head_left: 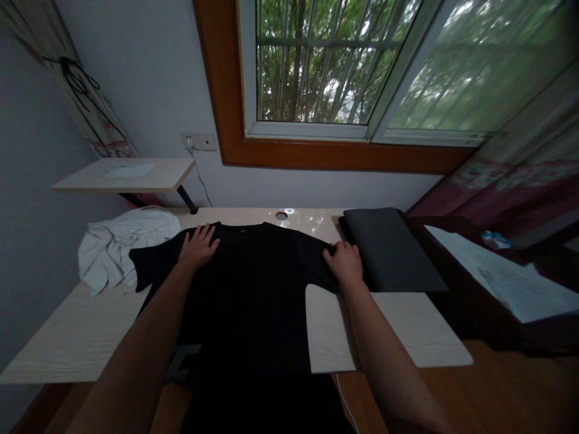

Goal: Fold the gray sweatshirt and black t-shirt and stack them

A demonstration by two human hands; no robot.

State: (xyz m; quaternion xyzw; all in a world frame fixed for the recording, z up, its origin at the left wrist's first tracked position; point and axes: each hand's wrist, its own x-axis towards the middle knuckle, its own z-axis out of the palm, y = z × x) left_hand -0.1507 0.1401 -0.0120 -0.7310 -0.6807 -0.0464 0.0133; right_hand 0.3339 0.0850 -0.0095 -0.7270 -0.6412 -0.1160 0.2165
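1. I see a crumpled white cloth (122, 241), one edge hidden by the black shirt (253, 289).
2. The left hand (196, 248) lies on that shirt, fingers spread and released; its forearm (156, 325) covers one side.
3. The shirt lies across the bench (67, 337); I lose its lower end in darkness.
4. The right hand (345, 261) bends its fingers at a sleeve (319, 264); I can't tell whether they pinch it.

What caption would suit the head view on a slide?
Left hand and right hand on a black T-shirt spread over a pale desk.
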